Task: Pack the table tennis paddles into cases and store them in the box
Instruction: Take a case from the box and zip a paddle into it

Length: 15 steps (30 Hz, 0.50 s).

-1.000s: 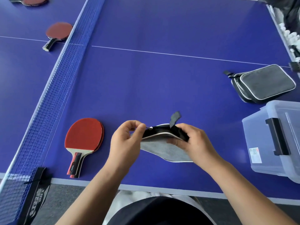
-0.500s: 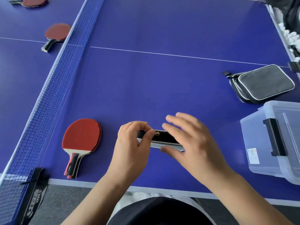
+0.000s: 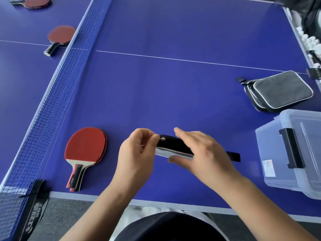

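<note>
The case (image 3: pixel 173 147) was held edge-on above the table's (image 3: pixel 173 87) near edge. The left hand (image 3: pixel 137 153) pinched its zipper end; the right hand (image 3: pixel 199 153), blurred, cupped its far end, grip uncertain. Step judged: opening the case. Next, the paddles (image 3: pixel 86 146) to its left needed inserting.

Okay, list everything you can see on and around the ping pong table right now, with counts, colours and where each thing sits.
held case: one, black with grey side, between both hands at the near edge
case stack: at least two, black with white piping, far right
paddle stack: two, red, near left, beside the net
lone paddle: one, red, beyond the net
far paddles: red, count unclear, top left corner
storage box: one, clear with black latch, near right, lid on
net: one, blue
table: one, blue
left hand: pinches the case's left end
right hand: blurred, fingers straight around the case
</note>
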### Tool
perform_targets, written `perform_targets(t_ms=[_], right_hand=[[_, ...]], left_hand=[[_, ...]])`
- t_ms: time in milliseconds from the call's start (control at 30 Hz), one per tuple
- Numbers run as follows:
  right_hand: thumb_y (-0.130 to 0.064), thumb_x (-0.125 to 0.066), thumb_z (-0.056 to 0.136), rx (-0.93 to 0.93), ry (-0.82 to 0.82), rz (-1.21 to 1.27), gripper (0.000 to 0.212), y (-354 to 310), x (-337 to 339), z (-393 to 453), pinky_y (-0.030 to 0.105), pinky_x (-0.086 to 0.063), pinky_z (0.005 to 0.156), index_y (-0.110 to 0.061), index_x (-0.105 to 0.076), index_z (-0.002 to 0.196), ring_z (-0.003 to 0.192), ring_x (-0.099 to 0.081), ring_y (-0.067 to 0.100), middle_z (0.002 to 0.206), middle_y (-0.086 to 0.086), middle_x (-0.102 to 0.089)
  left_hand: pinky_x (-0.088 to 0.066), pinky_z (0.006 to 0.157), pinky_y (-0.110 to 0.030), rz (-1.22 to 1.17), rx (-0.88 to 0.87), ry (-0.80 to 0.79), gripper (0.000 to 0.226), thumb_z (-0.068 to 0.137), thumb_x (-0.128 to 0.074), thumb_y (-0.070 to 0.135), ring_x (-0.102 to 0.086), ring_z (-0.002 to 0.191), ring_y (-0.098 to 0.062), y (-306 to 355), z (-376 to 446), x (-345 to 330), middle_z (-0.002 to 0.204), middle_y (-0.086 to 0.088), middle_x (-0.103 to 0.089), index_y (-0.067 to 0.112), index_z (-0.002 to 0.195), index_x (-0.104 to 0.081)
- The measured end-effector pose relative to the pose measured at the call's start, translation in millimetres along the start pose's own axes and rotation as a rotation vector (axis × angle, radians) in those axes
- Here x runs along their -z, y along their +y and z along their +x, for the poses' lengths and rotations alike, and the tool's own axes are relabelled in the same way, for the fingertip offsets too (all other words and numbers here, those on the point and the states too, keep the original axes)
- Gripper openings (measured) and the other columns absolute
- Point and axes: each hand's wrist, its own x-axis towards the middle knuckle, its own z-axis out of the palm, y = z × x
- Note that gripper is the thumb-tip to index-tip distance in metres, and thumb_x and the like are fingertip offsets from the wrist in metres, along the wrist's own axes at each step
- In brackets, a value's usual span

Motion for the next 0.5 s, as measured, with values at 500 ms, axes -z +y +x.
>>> perform_targets(t_ms=[500], right_hand=[[-0.018,-0.079,0.081,-0.414,0.084,0.407,0.021,32.5,-9.6,-43.0,0.007,-0.042,0.069,-0.018,-0.069,0.100,0.080,-0.062,0.002,0.087,-0.021,-0.067]], left_hand=[[-0.041,0.046,-0.025,0.009,0.281,0.093,0.013,0.093,-0.059,0.025,-0.049,0.053,-0.011,-53.9,24.3,-3.3,0.076,-0.009,-0.066,0.018,0.083,-0.064]])
